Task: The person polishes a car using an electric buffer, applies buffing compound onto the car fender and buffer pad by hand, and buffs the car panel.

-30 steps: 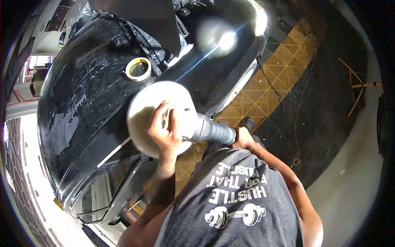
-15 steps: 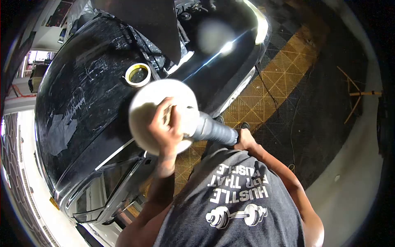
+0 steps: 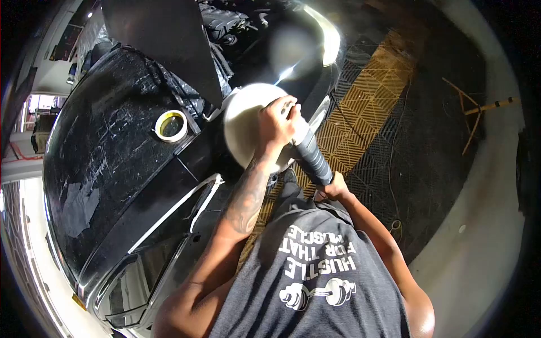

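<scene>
A power tool [image 3: 314, 159] with a large round white head [image 3: 243, 121] lies over the black glossy car body [image 3: 208, 147]. My left hand [image 3: 277, 125] is closed around the grip on top of the white head. At the rear end of the tool's dark ribbed body, my right hand [image 3: 336, 187] is wrapped round it, close to my shirt. To the left of the head, a roll of yellowish tape [image 3: 172, 139] rests on the dusty black panel [image 3: 121, 141]. What lies under the white head is hidden.
A grey patch [image 3: 80, 208] lies on the panel at left. Dark sheeting [image 3: 163, 50] covers part of the car's top. Yellow floor tiles [image 3: 360, 112] run along the right side, with a cord [image 3: 393, 169] and an orange stand [image 3: 478, 108] beyond.
The tool's white head and my left hand have moved up and to the right along the car body. The tool's body now slants more steeply. The view has shifted a little.
</scene>
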`<state>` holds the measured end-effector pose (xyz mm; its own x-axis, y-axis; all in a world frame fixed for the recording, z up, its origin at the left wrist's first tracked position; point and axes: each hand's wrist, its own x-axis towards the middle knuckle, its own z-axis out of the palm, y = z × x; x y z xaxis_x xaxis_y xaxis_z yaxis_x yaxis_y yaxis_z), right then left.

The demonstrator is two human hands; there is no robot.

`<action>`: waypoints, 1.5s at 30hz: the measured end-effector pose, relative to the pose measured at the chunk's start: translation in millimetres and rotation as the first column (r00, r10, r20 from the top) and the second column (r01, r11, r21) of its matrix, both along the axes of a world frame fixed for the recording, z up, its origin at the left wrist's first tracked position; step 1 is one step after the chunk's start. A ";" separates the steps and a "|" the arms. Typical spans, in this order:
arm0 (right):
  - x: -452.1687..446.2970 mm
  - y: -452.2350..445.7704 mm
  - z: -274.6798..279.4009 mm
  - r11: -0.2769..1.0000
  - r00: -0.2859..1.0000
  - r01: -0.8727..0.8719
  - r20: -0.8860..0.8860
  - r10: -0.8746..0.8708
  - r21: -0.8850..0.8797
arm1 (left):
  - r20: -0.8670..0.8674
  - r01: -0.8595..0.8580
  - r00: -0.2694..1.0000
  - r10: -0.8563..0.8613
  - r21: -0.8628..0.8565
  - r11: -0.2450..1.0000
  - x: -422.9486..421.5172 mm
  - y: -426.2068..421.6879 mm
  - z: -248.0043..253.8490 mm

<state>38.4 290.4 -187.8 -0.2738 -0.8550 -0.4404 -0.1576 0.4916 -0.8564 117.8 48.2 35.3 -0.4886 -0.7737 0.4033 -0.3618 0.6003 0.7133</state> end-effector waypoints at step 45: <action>136.1 66.4 -48.8 0.995 0.998 0.058 -0.007 -0.058 0.075 | 0.025 0.011 1.000 -0.013 0.081 0.997 110.2 72.2 -38.3</action>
<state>174.5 356.8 -236.6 -0.3243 -0.8022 -0.5013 -0.1305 0.5629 -0.8162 228.1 120.4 -3.0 -0.5071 -0.7974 0.3272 -0.3734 0.5454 0.7504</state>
